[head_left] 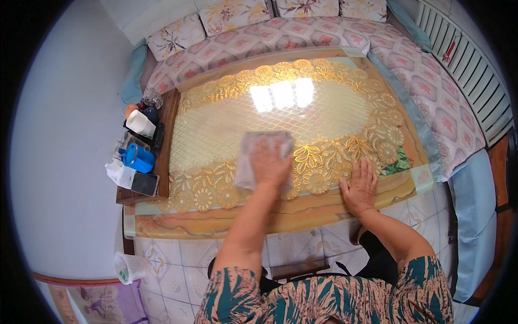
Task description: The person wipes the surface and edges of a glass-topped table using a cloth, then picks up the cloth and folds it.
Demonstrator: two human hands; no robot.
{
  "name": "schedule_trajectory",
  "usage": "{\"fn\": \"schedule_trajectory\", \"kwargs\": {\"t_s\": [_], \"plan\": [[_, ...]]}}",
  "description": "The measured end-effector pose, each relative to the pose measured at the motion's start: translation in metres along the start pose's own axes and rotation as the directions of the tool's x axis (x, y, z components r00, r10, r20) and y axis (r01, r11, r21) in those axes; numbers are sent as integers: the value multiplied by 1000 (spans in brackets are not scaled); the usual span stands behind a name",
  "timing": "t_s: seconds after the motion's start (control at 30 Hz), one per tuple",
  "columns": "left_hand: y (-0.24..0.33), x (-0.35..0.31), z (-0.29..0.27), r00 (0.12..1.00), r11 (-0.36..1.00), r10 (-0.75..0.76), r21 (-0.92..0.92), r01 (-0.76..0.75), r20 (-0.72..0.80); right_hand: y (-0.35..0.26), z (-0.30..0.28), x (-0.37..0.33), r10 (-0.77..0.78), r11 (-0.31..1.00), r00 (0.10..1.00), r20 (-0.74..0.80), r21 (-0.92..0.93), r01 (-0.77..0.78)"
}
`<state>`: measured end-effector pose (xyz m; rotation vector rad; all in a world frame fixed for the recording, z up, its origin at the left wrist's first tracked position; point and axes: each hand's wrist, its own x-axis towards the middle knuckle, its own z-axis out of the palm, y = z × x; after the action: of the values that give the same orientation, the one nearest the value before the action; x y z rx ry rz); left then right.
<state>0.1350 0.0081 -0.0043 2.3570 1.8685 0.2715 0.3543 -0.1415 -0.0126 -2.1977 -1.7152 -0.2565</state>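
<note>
Pressing a grey cloth (253,156) flat at frame centre on the glossy gold-patterned worktop (226,124), left hand (270,164) fingers spread, gripping nothing. Resting palm-down lower right, right hand (359,186), fingers open, empty. Lying at left edge, blue lidded mug (137,158), contents hidden.

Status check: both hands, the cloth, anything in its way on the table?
Left hand flat on pale grey cloth. Right hand flat on gold-patterned table cover. Clutter only at the table's left edge.
</note>
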Motion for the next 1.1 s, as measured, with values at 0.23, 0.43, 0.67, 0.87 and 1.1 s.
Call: {"fn": "schedule_trajectory", "kwargs": {"t_s": [0.23,0.43,0.67,0.87,1.1], "plan": [[57,-58,6,964,957,267,-116,-266,-7,4,1,-2,0,1000,1000,-6,-6,0],[-75,-113,-19,998,998,-38,53,41,-54,8,6,-3,13,1000,1000,-4,-8,-14],[-194,-182,-39,912,910,-363,138,391,-192,32,26,0,27,952,997,-73,306,-3],[-140,-181,-44,939,937,-323,98,335,-118,27,28,-15,7,963,997,-80,270,15],[-204,-210,-57,943,961,-259,42,273,-210,-80,-37,-47,-445,839,863,241,448,307]]}}
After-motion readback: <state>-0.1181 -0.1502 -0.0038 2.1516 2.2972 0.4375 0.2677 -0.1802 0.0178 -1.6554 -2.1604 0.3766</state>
